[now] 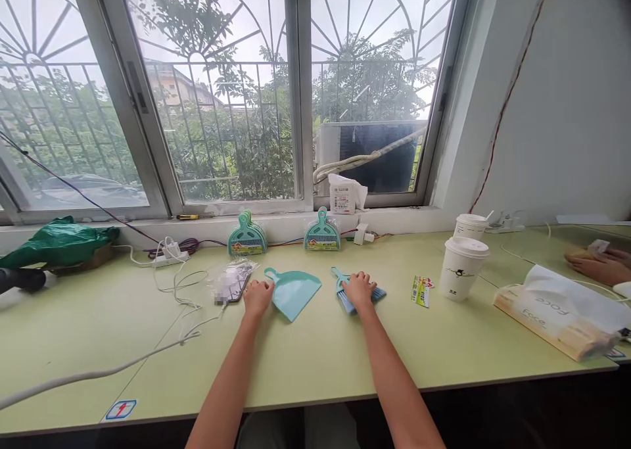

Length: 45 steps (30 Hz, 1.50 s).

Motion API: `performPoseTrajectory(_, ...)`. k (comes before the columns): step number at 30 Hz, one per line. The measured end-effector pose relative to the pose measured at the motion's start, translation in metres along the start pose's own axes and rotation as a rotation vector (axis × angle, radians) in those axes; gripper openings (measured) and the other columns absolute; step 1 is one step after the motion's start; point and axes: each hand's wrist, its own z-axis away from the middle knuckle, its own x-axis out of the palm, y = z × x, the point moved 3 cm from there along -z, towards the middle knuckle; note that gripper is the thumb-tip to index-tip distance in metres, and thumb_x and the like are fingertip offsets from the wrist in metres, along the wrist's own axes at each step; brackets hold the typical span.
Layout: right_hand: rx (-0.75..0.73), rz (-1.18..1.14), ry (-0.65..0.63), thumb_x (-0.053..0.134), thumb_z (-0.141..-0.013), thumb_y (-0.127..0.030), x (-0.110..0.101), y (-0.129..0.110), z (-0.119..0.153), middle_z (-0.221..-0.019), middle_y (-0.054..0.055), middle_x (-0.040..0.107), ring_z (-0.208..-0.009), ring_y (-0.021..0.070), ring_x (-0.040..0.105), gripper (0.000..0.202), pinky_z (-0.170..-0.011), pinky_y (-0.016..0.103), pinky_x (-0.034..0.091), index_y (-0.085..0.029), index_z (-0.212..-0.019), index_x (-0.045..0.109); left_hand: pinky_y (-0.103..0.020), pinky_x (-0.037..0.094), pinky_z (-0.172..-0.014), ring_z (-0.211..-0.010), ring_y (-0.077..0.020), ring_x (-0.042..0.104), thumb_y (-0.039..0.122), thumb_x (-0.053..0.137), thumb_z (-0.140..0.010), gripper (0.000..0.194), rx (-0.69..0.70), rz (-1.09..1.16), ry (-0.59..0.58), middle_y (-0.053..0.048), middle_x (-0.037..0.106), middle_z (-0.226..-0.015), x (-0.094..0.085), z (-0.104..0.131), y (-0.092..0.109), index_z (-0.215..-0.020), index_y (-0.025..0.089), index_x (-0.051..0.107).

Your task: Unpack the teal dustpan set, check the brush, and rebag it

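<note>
A light teal dustpan lies on the green table, its handle pointing up and left. Beside its left edge rests my left hand, palm down with the fingers loosely bent and nothing visible in them. My right hand covers a small teal brush with blue bristles, its fingers closed over the brush body. The brush handle sticks out at the upper left of that hand. To the right lies a green and yellow printed card. Left of my left hand, a phone lies partly under clear plastic.
Stacked dustpan sets and another packed set stand by the window ledge. Cups and a tissue pack are on the right. White cables and a green bag lie left. Another person's hands show far right.
</note>
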Motion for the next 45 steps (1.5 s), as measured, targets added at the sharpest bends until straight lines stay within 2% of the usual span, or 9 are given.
performPoseTrajectory(5,-0.075,0.120,-0.061,0.054,-0.084,-0.023,0.007,-0.010,0.005,-0.114,0.021,0.060,-0.115,0.0330,0.047,0.029,-0.101,0.054,0.019,-0.010,-0.107,0.067,-0.039,0.039,-0.086,-0.105,-0.0313,0.056,0.042,0.037,-0.087,0.039,0.087,-0.134,-0.041,-0.017,0.066,-0.101,0.004,0.005,0.010,-0.080,0.018,0.067)
performPoseTrajectory(10,-0.066,0.071,0.007,0.053,-0.084,-0.021,-0.005,-0.011,0.006,-0.109,0.017,0.063,-0.111,0.0306,0.049,0.022,-0.097,0.048,0.023,-0.015,-0.097,0.070,-0.033,0.040,-0.079,-0.093,-0.0244,0.059,0.029,0.034,-0.090,0.035,0.252,-0.147,-0.125,-0.011,0.067,-0.087,0.010,0.014,0.028,-0.073,0.019,0.063)
performPoseTrajectory(16,-0.333,-0.103,-0.135,0.060,-0.083,-0.036,0.001,-0.045,0.021,-0.111,0.006,0.064,-0.109,0.0244,0.050,0.017,-0.090,0.038,0.029,-0.025,-0.092,0.070,-0.029,0.042,-0.076,-0.084,-0.0189,0.056,0.032,0.040,-0.090,0.030,0.765,0.043,-0.263,-0.006,0.062,-0.083,0.022,0.050,0.077,-0.077,0.020,0.064)
performPoseTrajectory(20,-0.498,-0.133,-0.198,0.062,-0.084,-0.037,0.007,-0.062,0.032,-0.113,0.004,0.065,-0.109,0.0228,0.050,0.016,-0.090,0.039,0.028,-0.026,-0.092,0.070,-0.035,0.042,-0.083,-0.095,-0.0232,0.053,0.037,0.056,-0.084,0.023,0.956,-0.024,-0.052,-0.009,0.061,-0.100,0.013,0.059,0.092,-0.097,0.019,0.064)
performPoseTrajectory(24,-0.460,-0.175,-0.238,0.063,-0.083,-0.041,0.008,-0.059,0.030,-0.115,0.003,0.065,-0.109,0.0233,0.049,0.018,-0.091,0.040,0.028,-0.028,-0.092,0.071,-0.039,0.040,-0.087,-0.106,-0.0260,0.051,0.036,0.065,-0.081,0.037,0.988,-0.130,0.064,-0.011,0.058,-0.116,0.009,0.048,0.081,-0.114,0.022,0.059)
performPoseTrajectory(31,-0.455,-0.186,-0.287,0.061,-0.085,-0.042,0.009,-0.054,0.025,-0.117,0.003,0.066,-0.110,0.0243,0.050,0.020,-0.089,0.038,0.030,-0.029,-0.096,0.072,-0.034,0.042,-0.079,-0.095,-0.0226,0.056,0.006,0.048,-0.086,0.027,1.044,-0.302,-0.054,-0.010,0.063,-0.101,0.032,0.040,0.074,-0.105,0.018,0.063)
performPoseTrajectory(38,-0.493,-0.113,-0.323,0.065,-0.081,-0.040,0.011,-0.059,0.022,-0.106,0.002,0.070,-0.111,0.0250,0.050,0.016,-0.090,0.038,0.031,-0.026,-0.086,0.072,-0.033,0.046,-0.073,-0.081,-0.0223,0.061,-0.002,0.042,-0.081,0.028,0.937,-0.371,-0.169,-0.013,0.064,-0.090,0.044,0.042,0.081,-0.090,0.013,0.064)
performPoseTrajectory(42,-0.460,-0.098,-0.305,0.069,-0.074,-0.038,0.008,-0.065,0.024,-0.096,0.004,0.071,-0.101,0.0242,0.057,0.015,-0.090,0.036,0.035,-0.024,-0.081,0.071,-0.042,0.041,-0.097,-0.104,-0.0257,0.058,0.005,0.047,-0.082,0.028,0.837,-0.030,-0.034,-0.013,0.065,-0.105,0.035,0.038,0.078,-0.100,0.018,0.064)
performPoseTrajectory(45,-0.303,-0.244,-0.226,0.067,-0.075,-0.038,0.008,-0.069,0.028,-0.095,0.003,0.071,-0.092,0.0206,0.062,0.017,-0.081,0.030,0.041,-0.024,-0.085,0.069,-0.047,0.034,-0.106,-0.121,-0.0269,0.050,0.020,0.054,-0.083,0.041,0.495,0.468,0.092,-0.013,0.057,-0.126,0.030,0.033,0.074,-0.124,0.021,0.053)
